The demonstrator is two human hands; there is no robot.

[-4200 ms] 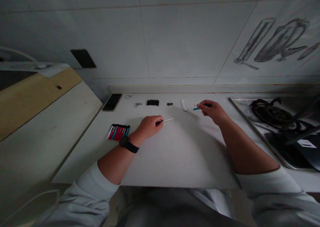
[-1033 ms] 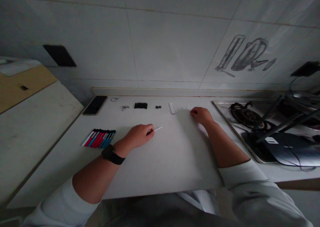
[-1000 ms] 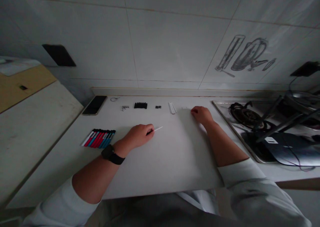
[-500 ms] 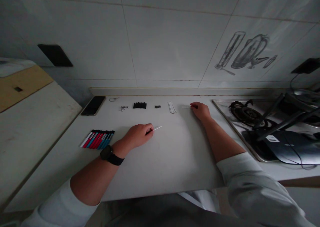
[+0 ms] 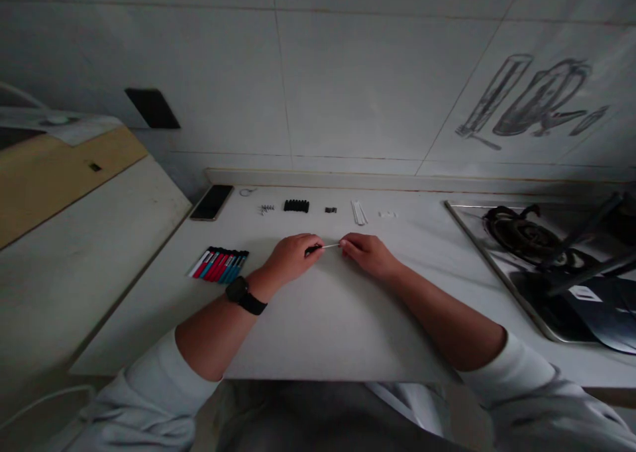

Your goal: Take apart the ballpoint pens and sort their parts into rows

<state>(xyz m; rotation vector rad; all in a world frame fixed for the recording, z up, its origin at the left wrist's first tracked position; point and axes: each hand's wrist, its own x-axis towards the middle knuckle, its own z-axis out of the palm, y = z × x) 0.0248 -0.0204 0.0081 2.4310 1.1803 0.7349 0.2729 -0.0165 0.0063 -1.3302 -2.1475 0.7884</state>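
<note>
My left hand (image 5: 297, 256) is closed around a short black pen part (image 5: 312, 249), from which a thin white rod (image 5: 330, 245) points right. At the rod's far end, my right hand (image 5: 366, 252) has its fingertips pinched together; what they hold is too small to make out. Beyond the hands lie several thin white tubes (image 5: 358, 213), and to their right some small clear pieces (image 5: 387, 214). Small dark clips (image 5: 330, 210), a row of black pen parts (image 5: 297, 205) and small springs (image 5: 266, 209) lie farther left. Red, blue and white pen barrels (image 5: 218, 265) rest beside my left wrist.
A phone (image 5: 212, 202) and a small ring (image 5: 246, 192) lie at the back left of the white counter (image 5: 348, 333). On the right is a gas stove (image 5: 511, 230) with a dark flat object (image 5: 596, 306) on it. A tiled wall closes off the back.
My right hand has come from the clear pieces back and left to the rod's tip. My left hand still holds the black part with the rod. The view has shifted left.
</note>
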